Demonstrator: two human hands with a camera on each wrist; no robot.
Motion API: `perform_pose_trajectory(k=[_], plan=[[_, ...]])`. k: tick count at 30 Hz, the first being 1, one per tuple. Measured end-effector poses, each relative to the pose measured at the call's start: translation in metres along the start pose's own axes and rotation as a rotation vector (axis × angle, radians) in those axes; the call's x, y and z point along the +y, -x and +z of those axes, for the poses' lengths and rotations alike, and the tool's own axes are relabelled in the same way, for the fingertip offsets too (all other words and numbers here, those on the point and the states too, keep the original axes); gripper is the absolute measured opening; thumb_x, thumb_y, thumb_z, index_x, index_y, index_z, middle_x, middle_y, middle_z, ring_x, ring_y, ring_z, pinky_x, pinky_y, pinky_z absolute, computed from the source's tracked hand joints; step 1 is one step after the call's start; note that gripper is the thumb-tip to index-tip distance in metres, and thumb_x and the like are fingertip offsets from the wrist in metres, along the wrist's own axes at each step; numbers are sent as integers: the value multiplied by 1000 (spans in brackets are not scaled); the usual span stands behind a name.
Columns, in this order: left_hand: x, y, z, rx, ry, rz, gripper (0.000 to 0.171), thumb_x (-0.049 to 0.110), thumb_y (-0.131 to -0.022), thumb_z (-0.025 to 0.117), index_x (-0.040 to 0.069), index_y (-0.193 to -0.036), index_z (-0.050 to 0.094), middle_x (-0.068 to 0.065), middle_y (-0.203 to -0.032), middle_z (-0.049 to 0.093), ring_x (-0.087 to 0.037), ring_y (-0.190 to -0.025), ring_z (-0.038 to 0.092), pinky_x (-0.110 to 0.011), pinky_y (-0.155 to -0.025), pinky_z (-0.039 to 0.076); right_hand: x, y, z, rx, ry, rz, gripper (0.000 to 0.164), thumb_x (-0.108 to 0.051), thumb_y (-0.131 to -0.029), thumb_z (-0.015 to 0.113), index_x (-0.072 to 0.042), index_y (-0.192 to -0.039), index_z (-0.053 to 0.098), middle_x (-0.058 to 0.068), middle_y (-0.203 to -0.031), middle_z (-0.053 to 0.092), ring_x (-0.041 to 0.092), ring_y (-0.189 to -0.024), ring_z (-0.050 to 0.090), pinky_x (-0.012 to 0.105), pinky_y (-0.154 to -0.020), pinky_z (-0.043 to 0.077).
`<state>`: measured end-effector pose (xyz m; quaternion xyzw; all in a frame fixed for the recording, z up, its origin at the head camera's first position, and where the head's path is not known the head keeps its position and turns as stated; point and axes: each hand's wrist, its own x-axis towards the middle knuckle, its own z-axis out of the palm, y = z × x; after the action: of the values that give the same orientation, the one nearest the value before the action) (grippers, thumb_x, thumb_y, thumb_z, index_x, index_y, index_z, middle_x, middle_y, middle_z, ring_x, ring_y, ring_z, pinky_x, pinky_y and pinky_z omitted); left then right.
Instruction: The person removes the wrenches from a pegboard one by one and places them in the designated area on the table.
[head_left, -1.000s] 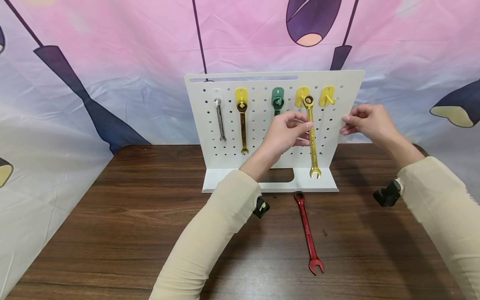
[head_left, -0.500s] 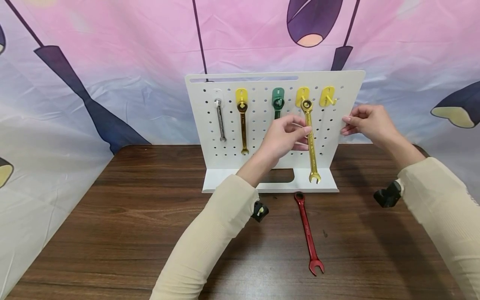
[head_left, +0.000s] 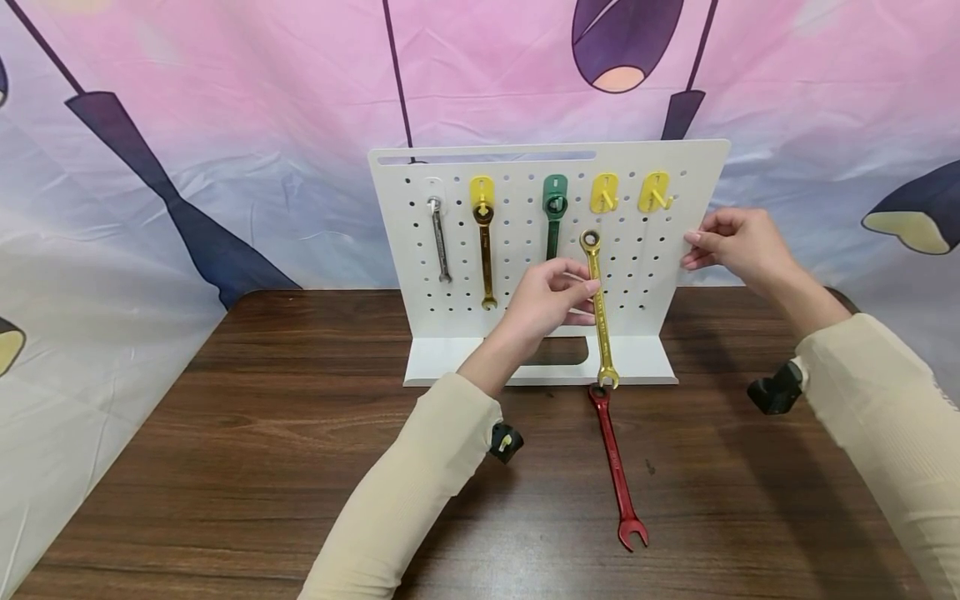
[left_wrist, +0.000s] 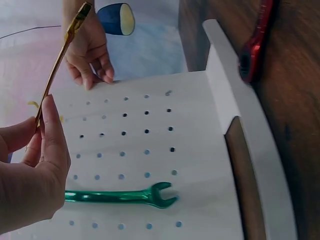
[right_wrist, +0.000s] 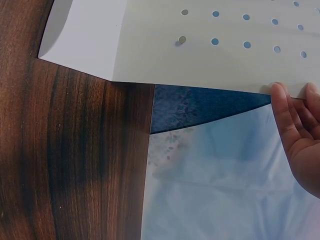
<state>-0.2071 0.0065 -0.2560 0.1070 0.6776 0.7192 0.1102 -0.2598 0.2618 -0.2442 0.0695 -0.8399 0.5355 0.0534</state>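
Observation:
In the head view my left hand [head_left: 542, 302] pinches a gold combination wrench [head_left: 603, 329] by its shaft, ring end up and open end down. The wrench stands in front of a white pegboard [head_left: 457, 325], off its hook, its lower end overlapping the top of a red wrench [head_left: 615, 467] on the table. My right hand [head_left: 742, 243] grips the pegboard's right edge between thumb and fingers; the right wrist view shows fingertips [right_wrist: 278, 92] at that edge. A yellow hook [head_left: 604, 193] above the gold wrench carries nothing, like the yellow hook [head_left: 655, 192] beside it.
From left to right hang a small silver wrench [head_left: 440, 242], a dark gold wrench [head_left: 486, 258] and a green wrench [head_left: 553, 233]. The board's base [head_left: 630, 367] rests on a brown wooden table [head_left: 285, 433]. A patterned cloth [head_left: 262, 125] hangs behind.
My left hand has brought the gold wrench down and left, away from the fourth hook. My right hand has stayed at the board's edge.

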Motion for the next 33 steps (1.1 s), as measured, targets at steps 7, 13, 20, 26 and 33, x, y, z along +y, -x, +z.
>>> perform_pose_trajectory(k=[7,13,20,26,33], plan=[[-16,2,-7,-6,8,-53,9,2,-89,57,-2,-96,56,-13,-86,62,-18,-69,60,-38,-72,57,0,0,0,2,17,3,24,-13,-89,58,11,-89,54,1,-67,66,13,-59,65,27,-61,57],[-27,4,-8,-19,7,-94,10,1,-89,57,-2,-98,56,-11,-82,60,-18,-66,60,-40,-73,57,0,0,0,5,21,-1,23,-12,-90,57,11,-88,54,0,-66,65,13,-58,65,26,-60,57],[-38,11,-10,-59,-1,-129,13,1,-90,55,-2,-102,53,-10,-81,59,-18,-65,60,-33,-67,58,1,-1,-1,8,8,-2,21,-10,-89,58,10,-87,55,0,-66,65,13,-57,64,26,-60,57],[-50,14,-12,-85,0,-161,10,-2,-90,53,-3,-100,51,-9,-78,57,-16,-64,59,-34,-67,58,2,-1,-1,9,1,-7,20,-10,-89,58,10,-86,55,0,-65,65,12,-57,64,26,-59,57],[-59,19,-12,-116,4,-201,7,-4,-90,52,-4,-97,51,-9,-77,56,-17,-63,57,-33,-65,58,2,-2,-1,6,-4,-4,20,-10,-89,58,9,-86,56,1,-66,65,13,-57,64,26,-59,57]])
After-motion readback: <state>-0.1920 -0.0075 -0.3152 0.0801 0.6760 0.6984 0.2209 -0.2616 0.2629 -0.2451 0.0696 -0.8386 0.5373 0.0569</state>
